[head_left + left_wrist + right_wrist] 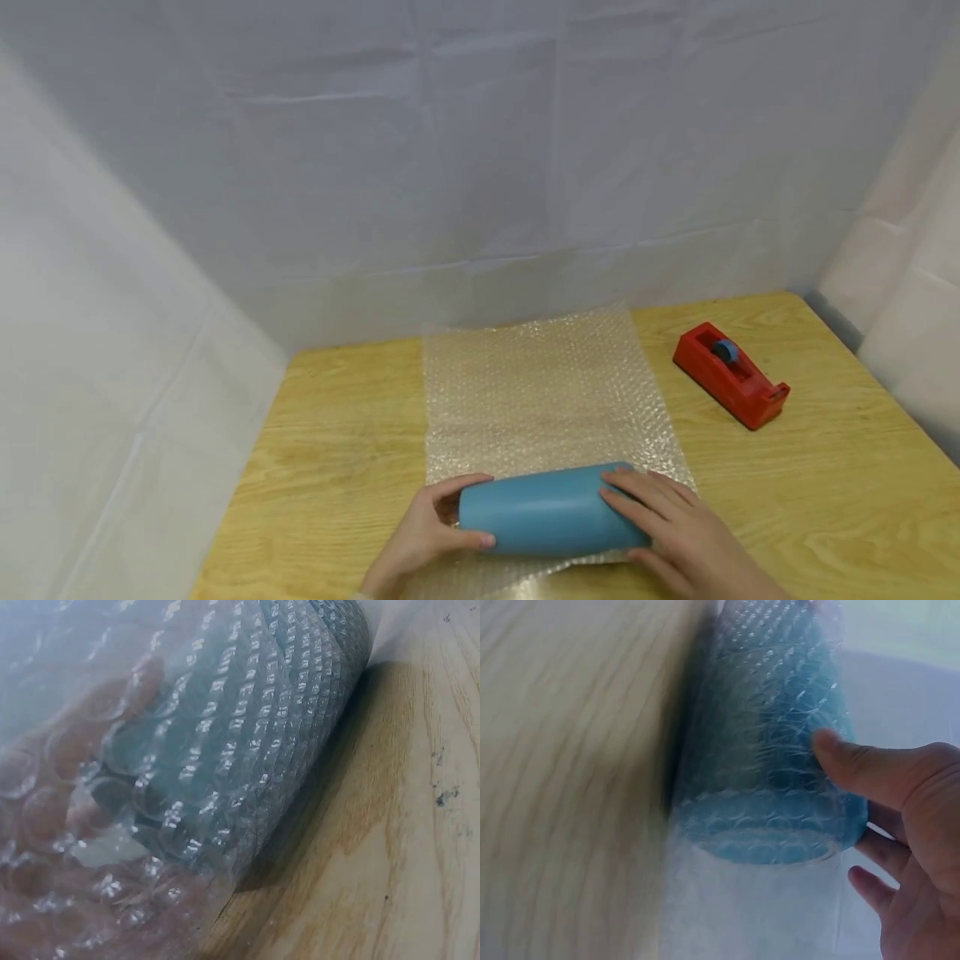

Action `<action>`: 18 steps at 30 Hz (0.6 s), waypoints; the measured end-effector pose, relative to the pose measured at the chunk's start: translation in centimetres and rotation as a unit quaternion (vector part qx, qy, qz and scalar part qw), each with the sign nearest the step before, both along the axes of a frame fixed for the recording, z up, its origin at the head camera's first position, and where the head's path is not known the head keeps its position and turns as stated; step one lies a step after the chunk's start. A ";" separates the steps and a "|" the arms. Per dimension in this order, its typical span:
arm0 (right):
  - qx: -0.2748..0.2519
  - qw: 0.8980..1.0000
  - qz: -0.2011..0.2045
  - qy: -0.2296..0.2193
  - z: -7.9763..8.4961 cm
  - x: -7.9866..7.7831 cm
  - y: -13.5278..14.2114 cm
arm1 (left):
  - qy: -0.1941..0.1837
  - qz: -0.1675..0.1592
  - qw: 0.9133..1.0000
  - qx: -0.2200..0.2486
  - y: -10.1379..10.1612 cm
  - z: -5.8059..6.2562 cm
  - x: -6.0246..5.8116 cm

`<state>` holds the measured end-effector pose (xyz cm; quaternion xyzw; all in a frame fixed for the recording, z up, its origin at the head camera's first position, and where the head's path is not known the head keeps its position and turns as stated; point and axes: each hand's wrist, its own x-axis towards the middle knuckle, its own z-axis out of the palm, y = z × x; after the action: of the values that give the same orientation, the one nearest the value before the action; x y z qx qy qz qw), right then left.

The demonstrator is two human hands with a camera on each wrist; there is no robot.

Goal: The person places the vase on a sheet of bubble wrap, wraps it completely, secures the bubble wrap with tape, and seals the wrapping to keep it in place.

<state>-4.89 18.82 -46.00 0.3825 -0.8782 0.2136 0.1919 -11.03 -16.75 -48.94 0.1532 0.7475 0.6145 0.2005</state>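
Note:
A smooth blue vase [547, 510] lies on its side across the near part of a clear bubble wrap sheet [525, 392]. My left hand [422, 532] grips its left end, thumb on the near side and fingers on the far side. At the other end my right hand [678, 529] holds the vase, fingers spread over its top. The right wrist view shows the right thumb pressing bubble wrap [765, 750] against the vase's side, near its round base, other fingers behind. In the left wrist view, bubble wrap [255, 712] covers the left fingers and part of the vase.
A red tape dispenser [731, 375] with a blue-centred roll stands on the wooden table [337, 425], right of the sheet. White sheeting [487, 150] hangs behind the table and along both sides. The wrap's far end reaches the table's back edge.

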 end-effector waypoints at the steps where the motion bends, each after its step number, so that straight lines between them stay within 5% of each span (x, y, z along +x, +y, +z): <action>1: -0.001 1.000 0.003 0.003 0.0 0.0 0.0 | 0.000 0.000 1.000 -0.002 0.0 -0.1 0.0; 11: 0.000 1.000 -0.001 -0.008 0.2 -0.1 -0.1 | -0.044 -0.031 0.999 -0.008 -0.4 0.5 0.0; 15: -0.005 1.000 0.003 -0.007 0.3 -0.2 -0.3 | 0.033 -0.015 0.996 -0.082 0.0 2.9 0.5; 18: -0.014 1.000 0.010 -0.008 0.3 -0.3 -0.3 | 0.159 0.037 0.973 -0.160 1.1 5.9 2.3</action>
<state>-5.22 18.53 -45.75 0.3871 -0.8727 0.2306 0.1878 -8.71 -15.68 -43.02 0.1871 0.8635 0.4618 0.0776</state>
